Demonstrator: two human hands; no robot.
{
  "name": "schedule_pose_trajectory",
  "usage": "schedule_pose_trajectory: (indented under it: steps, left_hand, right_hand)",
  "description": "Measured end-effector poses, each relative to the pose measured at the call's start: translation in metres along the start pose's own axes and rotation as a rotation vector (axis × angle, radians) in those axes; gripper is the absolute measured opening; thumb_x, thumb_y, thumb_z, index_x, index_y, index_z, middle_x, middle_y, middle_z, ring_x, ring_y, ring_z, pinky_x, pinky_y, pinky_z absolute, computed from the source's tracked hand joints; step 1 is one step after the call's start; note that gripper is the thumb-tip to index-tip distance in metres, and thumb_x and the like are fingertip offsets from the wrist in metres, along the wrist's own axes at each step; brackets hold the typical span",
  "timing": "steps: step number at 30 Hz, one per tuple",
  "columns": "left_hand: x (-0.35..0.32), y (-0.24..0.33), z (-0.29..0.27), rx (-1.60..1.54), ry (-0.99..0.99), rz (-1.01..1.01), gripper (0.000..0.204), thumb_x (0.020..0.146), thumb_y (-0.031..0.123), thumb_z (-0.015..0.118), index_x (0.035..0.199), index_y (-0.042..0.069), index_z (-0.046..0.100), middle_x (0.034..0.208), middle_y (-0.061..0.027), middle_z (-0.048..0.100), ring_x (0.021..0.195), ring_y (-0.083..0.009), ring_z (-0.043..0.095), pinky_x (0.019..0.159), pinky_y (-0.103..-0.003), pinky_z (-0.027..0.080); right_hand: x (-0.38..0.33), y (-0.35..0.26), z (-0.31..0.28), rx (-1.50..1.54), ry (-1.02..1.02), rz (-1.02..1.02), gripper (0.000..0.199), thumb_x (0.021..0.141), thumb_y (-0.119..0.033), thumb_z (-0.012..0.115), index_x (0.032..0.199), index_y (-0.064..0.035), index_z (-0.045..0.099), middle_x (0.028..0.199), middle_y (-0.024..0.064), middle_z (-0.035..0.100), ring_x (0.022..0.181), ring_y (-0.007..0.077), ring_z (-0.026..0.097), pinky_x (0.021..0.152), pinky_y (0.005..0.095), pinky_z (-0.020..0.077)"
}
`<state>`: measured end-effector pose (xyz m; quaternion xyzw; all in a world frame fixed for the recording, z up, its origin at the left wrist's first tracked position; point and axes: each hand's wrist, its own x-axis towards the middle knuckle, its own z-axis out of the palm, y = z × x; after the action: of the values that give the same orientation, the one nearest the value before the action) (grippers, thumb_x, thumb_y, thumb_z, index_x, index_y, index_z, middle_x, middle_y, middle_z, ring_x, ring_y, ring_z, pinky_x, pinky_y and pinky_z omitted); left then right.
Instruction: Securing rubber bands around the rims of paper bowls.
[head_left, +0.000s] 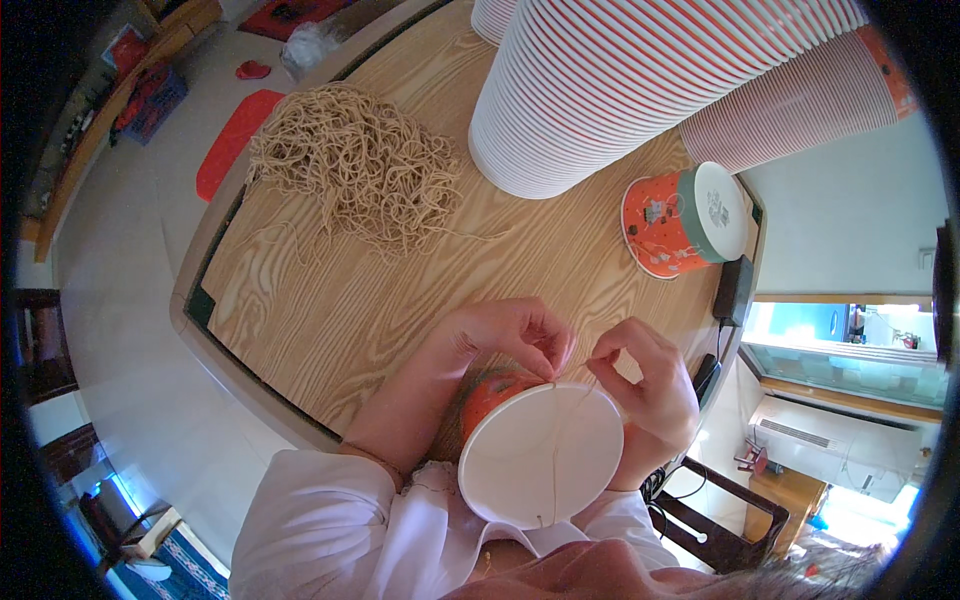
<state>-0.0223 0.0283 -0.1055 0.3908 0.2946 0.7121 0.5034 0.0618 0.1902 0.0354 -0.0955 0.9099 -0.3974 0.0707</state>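
An orange paper cup (500, 470) with a white inside is tilted toward me, close to my chest and between my forearms. A thin tan string (556, 455) runs across its mouth from the far rim to the near rim. At the far rim, my left hand (525, 335) is closed, thumb and finger pinched on the string. Just to its right, my right hand (650, 385) is curled with thumb and forefinger pinched together; a length of the string leads toward them. What supports the cup from below is hidden.
A loose heap of tan string (355, 165) lies at the table's far left. Tall nested stacks of white paper cups (600, 100) and orange-printed cups (790, 100) lie at the far right. One orange and green cup (680, 220) sits near a black adapter (735, 290) on the wooden table (330, 310).
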Motion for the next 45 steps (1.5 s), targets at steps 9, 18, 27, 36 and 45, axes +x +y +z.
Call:
schedule_pose_trajectory:
  steps: [9,18,27,36,45]
  left_hand:
    - [-0.003,-0.004,-0.005,-0.038,-0.012,-0.028,0.028,0.075,0.029,0.074,0.071,0.005,0.060,0.073,-0.0028,0.057,0.074,-0.0140,0.054,0.068,-0.029,0.040]
    - [-0.011,0.008,-0.008,-0.007,0.139,0.008,0.033,0.076,0.035,0.074,0.073,0.006,0.059,0.074,-0.0013,0.056,0.073,-0.0130,0.053,0.068,-0.027,0.041]
    - [-0.062,0.079,0.075,0.691,0.575,-0.127,0.034,0.080,0.026,0.070,0.106,0.005,0.060,0.087,-0.0032,0.062,0.077,-0.0136,0.060,0.068,-0.028,0.048]
    - [-0.102,0.078,0.132,1.236,0.942,-0.381,0.013,0.083,0.013,0.056,0.090,0.003,0.059,0.071,-0.0197,0.062,0.068,-0.0392,0.061,0.059,-0.048,0.047]
    - [-0.130,0.101,0.133,1.249,1.139,-0.228,0.016,0.086,0.013,0.056,0.097,0.004,0.061,0.071,-0.0197,0.061,0.067,-0.0383,0.062,0.059,-0.046,0.048]
  right_hand:
    - [0.000,0.003,0.000,-0.012,-0.020,-0.050,0.015,0.075,-0.002,0.070,0.083,-0.0012,0.058,0.079,0.0105,0.060,0.070,0.0240,0.062,0.062,0.0327,0.0494]
    - [-0.001,-0.005,0.006,-0.035,0.056,-0.071,0.015,0.075,0.001,0.068,0.085,-0.0025,0.057,0.079,0.0093,0.059,0.070,0.0237,0.061,0.064,0.0322,0.0494]
    - [-0.017,0.001,0.004,0.078,-0.036,0.014,0.017,0.075,0.005,0.066,0.087,-0.0008,0.054,0.079,0.0058,0.058,0.072,0.0152,0.059,0.067,0.0277,0.0479]
    - [-0.017,-0.013,0.008,-0.009,-0.090,0.043,0.021,0.076,0.002,0.065,0.090,-0.0035,0.051,0.078,0.0038,0.057,0.069,0.0134,0.057,0.064,0.0275,0.0475]
    - [-0.016,-0.023,0.017,-0.121,-0.112,0.149,0.029,0.076,-0.002,0.062,0.103,-0.0075,0.056,0.071,0.0086,0.063,0.068,0.0226,0.063,0.062,0.0341,0.0501]
